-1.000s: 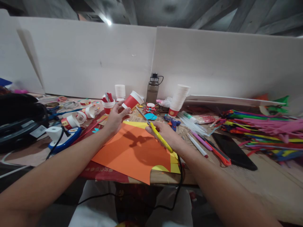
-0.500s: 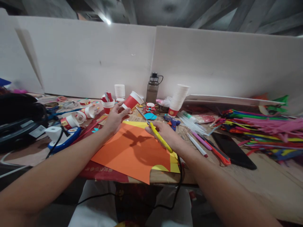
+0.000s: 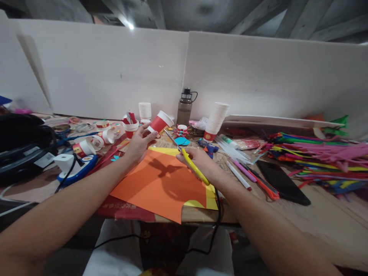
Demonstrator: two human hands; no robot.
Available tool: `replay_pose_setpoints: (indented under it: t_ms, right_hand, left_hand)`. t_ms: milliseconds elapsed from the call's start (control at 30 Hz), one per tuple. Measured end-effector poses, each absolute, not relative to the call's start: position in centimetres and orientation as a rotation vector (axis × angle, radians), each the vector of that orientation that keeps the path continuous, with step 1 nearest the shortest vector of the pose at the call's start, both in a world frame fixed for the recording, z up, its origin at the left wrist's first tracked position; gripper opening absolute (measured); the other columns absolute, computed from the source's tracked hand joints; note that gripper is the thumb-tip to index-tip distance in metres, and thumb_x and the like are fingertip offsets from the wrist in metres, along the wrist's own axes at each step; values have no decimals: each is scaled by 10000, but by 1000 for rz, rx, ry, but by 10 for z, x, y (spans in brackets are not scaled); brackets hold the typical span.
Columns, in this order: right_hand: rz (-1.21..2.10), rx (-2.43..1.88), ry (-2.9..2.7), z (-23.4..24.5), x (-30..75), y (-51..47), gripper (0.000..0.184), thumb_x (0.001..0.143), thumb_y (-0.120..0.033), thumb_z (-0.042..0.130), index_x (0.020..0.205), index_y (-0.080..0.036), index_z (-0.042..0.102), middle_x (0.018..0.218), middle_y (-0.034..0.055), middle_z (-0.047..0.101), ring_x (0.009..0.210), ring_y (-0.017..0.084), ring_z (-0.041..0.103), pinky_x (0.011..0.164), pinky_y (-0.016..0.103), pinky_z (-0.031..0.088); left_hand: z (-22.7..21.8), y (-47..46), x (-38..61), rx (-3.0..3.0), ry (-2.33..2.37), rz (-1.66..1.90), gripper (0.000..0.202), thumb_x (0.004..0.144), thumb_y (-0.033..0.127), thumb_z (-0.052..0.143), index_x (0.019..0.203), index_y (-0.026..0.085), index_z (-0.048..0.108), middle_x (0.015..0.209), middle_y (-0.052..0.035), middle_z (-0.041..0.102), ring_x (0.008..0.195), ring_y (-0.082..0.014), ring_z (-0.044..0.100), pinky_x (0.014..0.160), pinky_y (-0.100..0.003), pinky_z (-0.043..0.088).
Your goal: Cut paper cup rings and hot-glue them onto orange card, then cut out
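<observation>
My left hand (image 3: pixel 141 143) grips a red and white paper cup (image 3: pixel 159 123), tilted with its white rim up and to the right. In my right hand (image 3: pixel 198 159) are yellow-handled scissors (image 3: pixel 192 165), their blades pointing up and left at the cup's lower edge. Whether the blade tips touch the cup, I cannot tell. Below both hands lies an orange paper sheet (image 3: pixel 149 184) with a curved piece cut from its near right corner. Yellow paper (image 3: pixel 198 206) shows from under it.
Behind are a water bottle (image 3: pixel 184 107), a cup stack (image 3: pixel 217 119) and blue paper rounds (image 3: pixel 182 141). To the right lie a blue glue gun (image 3: pixel 211 149), pens, a black phone (image 3: pixel 283 182) and pipe cleaners (image 3: pixel 324 153). Cut cups (image 3: pixel 83 147) and a blue-white device (image 3: pixel 76 168) stand left.
Both hands, the cup and the scissors hold nearly the same pose. The whole view has shifted very slightly.
</observation>
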State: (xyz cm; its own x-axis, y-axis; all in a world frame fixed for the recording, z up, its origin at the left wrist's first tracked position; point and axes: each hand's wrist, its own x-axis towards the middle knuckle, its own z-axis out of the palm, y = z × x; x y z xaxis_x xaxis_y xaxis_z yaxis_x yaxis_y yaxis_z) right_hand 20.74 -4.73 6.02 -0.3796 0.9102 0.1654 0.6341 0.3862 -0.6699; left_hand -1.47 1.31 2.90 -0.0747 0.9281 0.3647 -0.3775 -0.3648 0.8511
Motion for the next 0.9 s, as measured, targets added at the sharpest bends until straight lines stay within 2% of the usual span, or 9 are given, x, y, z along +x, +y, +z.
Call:
replay_pose_setpoints:
  t_ms: [200,467,900]
  right_hand:
    - [693,-1354,-2113,64,206,-51,365,841,-550,582,800,-190,615,632,9,563,581,142,511,555,261,369]
    - [666,-1393,-2133,68,205,-54,365,857,-531,574,827,-171,628,649,16,581,612,141,533,581,253,379]
    - [646,-1380,-2136,67,204,-56,310,868,-474,568,792,-176,609,610,-1,542,573,128,486,574,260,338]
  left_hand:
    - [30,12,-14,1155,694,1640,460,686,264,805,1101,228,608,870,8,657,765,-120,654,646,-219,464]
    - [28,14,-16,1145,675,1646,478,680,276,818,1104,222,603,905,-8,667,773,-123,657,640,-217,469]
    - [28,15,-16,1136,661,1647,477,671,270,825,1096,215,615,883,-3,672,758,-115,651,647,-218,466]
